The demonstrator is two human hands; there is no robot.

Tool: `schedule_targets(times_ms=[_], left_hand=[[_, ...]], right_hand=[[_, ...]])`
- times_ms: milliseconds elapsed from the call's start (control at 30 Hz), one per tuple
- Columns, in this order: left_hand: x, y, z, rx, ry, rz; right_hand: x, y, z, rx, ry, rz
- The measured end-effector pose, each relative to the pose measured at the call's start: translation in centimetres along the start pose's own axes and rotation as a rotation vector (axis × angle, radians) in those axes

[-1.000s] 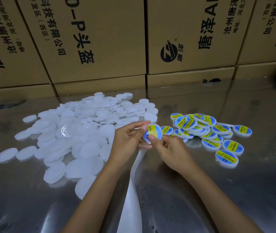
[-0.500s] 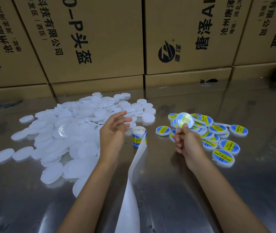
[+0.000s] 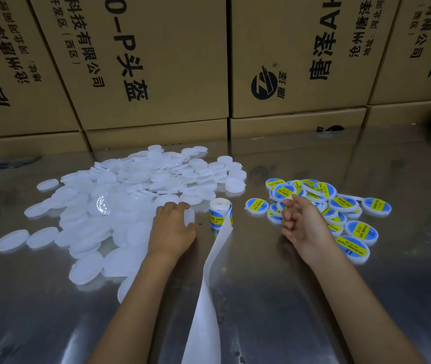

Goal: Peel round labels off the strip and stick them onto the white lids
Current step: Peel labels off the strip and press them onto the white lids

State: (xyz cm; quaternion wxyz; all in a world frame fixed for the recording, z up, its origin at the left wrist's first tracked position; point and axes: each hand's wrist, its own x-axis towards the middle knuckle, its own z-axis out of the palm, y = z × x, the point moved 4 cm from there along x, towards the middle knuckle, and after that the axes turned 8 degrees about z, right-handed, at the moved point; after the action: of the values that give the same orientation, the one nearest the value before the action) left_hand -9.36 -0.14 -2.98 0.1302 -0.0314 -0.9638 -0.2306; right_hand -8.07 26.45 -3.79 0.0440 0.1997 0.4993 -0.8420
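1 head-worn wide-angle view looks forward and down, close over the shiny table (image 3: 274, 298), toward the boxes (image 3: 156, 61) along its far edge.

— What was seen behind the work surface?
— Stacked cardboard boxes (image 3: 156, 61), printed with black characters, were ranged along the back.
— And the surface?
— A shiny metal table (image 3: 301, 298), on which the boxes and light were reflected.

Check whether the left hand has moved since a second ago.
Yes. The left hand left the label roll and went left onto the pile of plain white lids, fingers on a lid.
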Motion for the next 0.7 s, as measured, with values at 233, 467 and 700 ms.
schedule_targets(times_ms=[233,467,700], left_hand=[[0.1,-0.6,-0.5,-0.117,0.083,-0.073],[-0.4,0.5,-2.5,-0.338,0.264,-0.045],[-3.0,7.4,-2.1,-0.682,0.123,0.482]], right_hand=[[-0.6,1.0,1.8,-0.312,0.017,-0.098],[-1.0,1.8,3.3,-0.454,-0.035,-0.222],[-2.7,1.9,5.3,-0.243,-0.386,-0.109]])
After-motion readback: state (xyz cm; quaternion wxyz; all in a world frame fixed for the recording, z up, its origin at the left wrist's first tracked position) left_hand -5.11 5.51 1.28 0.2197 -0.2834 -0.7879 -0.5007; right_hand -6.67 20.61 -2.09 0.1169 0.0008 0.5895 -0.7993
